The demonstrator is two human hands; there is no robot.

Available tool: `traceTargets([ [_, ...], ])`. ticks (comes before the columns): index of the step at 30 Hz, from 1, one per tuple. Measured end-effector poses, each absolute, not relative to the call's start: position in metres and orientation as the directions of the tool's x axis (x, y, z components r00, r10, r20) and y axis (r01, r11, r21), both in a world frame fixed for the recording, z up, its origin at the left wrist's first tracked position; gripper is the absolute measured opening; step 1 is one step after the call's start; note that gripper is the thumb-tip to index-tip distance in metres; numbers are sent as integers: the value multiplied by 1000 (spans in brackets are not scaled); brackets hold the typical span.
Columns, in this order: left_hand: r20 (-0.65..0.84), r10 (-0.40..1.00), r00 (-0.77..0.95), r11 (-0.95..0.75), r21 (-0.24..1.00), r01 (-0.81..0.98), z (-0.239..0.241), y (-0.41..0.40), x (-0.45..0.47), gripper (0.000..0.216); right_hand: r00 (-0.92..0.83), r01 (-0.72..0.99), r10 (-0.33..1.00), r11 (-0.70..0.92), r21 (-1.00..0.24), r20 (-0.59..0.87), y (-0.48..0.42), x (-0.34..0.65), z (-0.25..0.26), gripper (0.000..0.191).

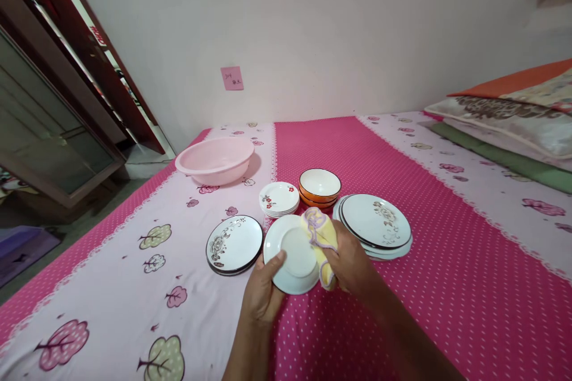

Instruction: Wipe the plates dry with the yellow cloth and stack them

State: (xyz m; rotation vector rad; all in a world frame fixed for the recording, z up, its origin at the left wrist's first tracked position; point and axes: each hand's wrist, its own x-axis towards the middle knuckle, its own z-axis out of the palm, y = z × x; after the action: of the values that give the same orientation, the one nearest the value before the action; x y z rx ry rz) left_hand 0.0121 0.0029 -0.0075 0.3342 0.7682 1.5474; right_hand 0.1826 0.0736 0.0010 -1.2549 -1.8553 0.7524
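My left hand (264, 286) grips a white plate (286, 259) by its left edge, the thumb lying over its underside, which faces me. A yellow cloth (325, 241) with purple edging is bunched in my right hand (351, 256) and laps over the plate's right rim. Just behind the plate stands a stack of small floral plates (279, 197). Dark-rimmed plates (236, 243) are piled to the left. Orange bowls (319, 186) with white insides are stacked behind the cloth. To the right is a pile of larger plates (378, 220), partly hidden by my right hand.
A pink basin (215, 161) rests on the patterned bedspread (313, 143) at the back left. Folded bedding and pillows (513, 119) lie at the right. A pink note (232, 78) is stuck to the wall. The bed's left edge drops to the floor.
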Motion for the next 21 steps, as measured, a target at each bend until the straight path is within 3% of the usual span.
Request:
traceTargets([
  [6, -352, 920, -169, -7, 418, -908, -3, 13, 10, 58, -422, 551, 884, 425, -718, 200, 62, 180, 15, 12],
  [11, -383, 889, -251, -113, 347, -931, -12, 18, 5, 60, -559, 527, 812, 502, -686, 165, 38, 171, 27, 31],
  [17, -297, 951, 82, 165, 267, -949, -31, 9, 1, 60, -629, 385, 691, 676, -629, 357, 13, 140, 20, 44],
  [21, -242, 970, -38, 44, 322, -946, -29, 6, 24, 37, -517, 388, 644, 763, -517, 563, 23, 137, 8, 49],
])
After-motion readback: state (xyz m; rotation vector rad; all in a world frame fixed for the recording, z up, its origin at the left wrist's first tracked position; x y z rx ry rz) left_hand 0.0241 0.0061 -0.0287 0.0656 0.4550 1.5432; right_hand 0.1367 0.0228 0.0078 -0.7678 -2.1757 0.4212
